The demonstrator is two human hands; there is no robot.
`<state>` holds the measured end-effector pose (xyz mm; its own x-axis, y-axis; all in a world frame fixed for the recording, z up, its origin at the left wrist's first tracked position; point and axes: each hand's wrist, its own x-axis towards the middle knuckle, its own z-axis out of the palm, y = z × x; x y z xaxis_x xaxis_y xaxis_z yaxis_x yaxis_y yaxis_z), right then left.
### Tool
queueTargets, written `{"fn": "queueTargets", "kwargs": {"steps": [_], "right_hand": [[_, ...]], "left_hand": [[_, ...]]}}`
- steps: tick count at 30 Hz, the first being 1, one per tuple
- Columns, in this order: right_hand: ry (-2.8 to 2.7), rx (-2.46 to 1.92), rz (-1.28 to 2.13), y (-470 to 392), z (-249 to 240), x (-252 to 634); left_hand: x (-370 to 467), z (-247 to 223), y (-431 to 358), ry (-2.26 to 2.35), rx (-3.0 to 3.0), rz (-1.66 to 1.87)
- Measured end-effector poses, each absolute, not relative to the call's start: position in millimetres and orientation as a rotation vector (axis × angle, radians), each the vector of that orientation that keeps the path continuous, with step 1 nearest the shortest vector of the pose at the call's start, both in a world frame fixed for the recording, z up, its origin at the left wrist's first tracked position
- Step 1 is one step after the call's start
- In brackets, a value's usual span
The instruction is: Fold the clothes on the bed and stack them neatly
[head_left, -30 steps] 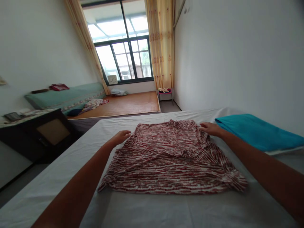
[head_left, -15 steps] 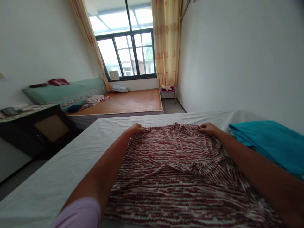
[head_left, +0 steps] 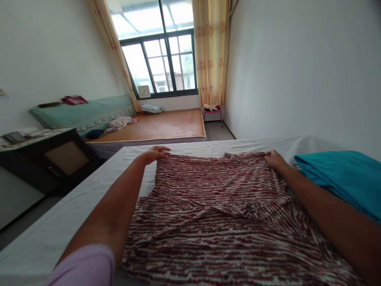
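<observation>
A garment (head_left: 208, 198) with wavy dark-red and white stripes lies spread on a white-sheeted surface, its near part reaching the bottom of the view. My left hand (head_left: 154, 153) pinches its far left corner, the fingers partly stretched along the edge. At the far right corner, my right hand (head_left: 274, 159) is closed on the cloth. Between the hands the far edge is fairly straight, with a bunched bit right of the middle. Creases cross the garment's middle, and the right forearm covers part of its right side.
Folded teal cloth (head_left: 342, 174) lies to the right, near the wall. White sheet (head_left: 98, 198) shows on the left. Beyond stand a dark cabinet (head_left: 64, 159), a bed with a brown mat (head_left: 169, 123) and a small pink stool (head_left: 212, 111) by the curtain.
My hands have moved apart, the left one leftward and the right one rightward. The garment's far edge is now wider and straighter, and the left side has spread outward.
</observation>
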<state>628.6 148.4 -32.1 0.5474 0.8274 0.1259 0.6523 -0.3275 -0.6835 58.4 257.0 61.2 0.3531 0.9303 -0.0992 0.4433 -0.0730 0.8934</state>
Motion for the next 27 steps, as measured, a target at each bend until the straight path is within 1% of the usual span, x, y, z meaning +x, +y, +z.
{"fn": "queueTargets", "kwargs": {"steps": [2,4,8,11,14,19,22,24,25,27], "right_hand": [[-1.181,-2.059,0.345,148.2,-33.7,627.6],[-1.18,-2.001,0.44,148.5,-32.5,623.9],[-1.168,-1.816,0.717,146.5,-16.9,612.4],[-1.16,-1.674,0.722,135.3,4.0,605.7],[-1.165,-1.506,0.706,106.3,26.3,604.5],[-1.219,-1.26,0.804,10.0,46.8,618.7],[-1.427,-1.36,0.91,-57.0,43.6,635.1],[-1.626,-1.479,0.99,-90.4,37.8,644.3],[-1.688,-1.519,0.983,-101.6,35.2,647.1],[-1.679,-1.576,0.849,-112.5,33.1,646.6]], "left_hand": [[52.1,51.8,263.6,1.41,1.749,0.779],[53.2,37.8,264.8,1.516,1.763,0.839],[61.8,20.6,256.3,1.52,1.751,0.793],[60.7,31.2,243.9,1.494,1.761,0.789],[51.1,55.1,219.7,1.372,1.825,0.825],[19.8,84.9,140.3,1.166,1.928,0.852],[-7.1,84.4,84.8,1.089,2.044,0.734],[-23.6,79.2,54.7,1.012,2.113,0.515],[-29.7,76.4,43.2,0.987,2.132,0.396],[-34.6,72.2,28.1,0.997,2.132,0.255]]}}
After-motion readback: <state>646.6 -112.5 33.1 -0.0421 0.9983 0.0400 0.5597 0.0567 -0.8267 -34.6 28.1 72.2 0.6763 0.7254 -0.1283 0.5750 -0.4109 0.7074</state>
